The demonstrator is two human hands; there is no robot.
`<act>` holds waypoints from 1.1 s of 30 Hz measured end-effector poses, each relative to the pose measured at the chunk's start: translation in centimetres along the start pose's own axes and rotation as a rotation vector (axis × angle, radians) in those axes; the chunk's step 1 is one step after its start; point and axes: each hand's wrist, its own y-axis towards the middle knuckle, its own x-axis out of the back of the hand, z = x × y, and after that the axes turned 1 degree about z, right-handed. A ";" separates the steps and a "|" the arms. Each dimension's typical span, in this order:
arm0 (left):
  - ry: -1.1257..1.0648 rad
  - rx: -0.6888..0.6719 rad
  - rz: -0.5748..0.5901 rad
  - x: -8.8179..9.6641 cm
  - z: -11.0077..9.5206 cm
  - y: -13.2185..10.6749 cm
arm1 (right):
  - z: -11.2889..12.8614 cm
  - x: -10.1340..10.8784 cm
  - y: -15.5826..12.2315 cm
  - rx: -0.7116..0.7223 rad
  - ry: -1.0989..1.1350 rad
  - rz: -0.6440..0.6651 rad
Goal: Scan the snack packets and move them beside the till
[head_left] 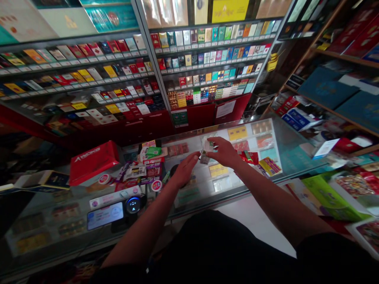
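Note:
My right hand (225, 152) is closed around a small pale cigarette pack (206, 152), held just above the glass counter (284, 157). My left hand (185, 170) reaches in from the left with its fingers stretched out, the fingertips touching the pack's left side. Both forearms extend from the bottom of the view. More packs lie displayed under the glass beneath my hands.
A red box (92, 161), a rack of small cards (148, 165) and a payment terminal with a screen (112, 213) sit on the counter's left part. Red and yellow packs (262, 162) lie at its right. Wall shelves of cigarette packs (207, 63) fill the back; shelves of boxes (331, 90) stand right.

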 end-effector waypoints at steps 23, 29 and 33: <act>-0.076 0.020 0.078 7.8 4.5 2.7 | 1.4 -9.7 2.6 -0.092 -0.116 -0.102; -0.051 0.048 0.104 8.4 5.6 3.5 | 1.0 -10.9 2.6 -0.100 -0.111 -0.122; -0.037 0.051 0.100 8.9 6.4 3.8 | 0.6 -11.7 2.7 -0.117 -0.112 -0.119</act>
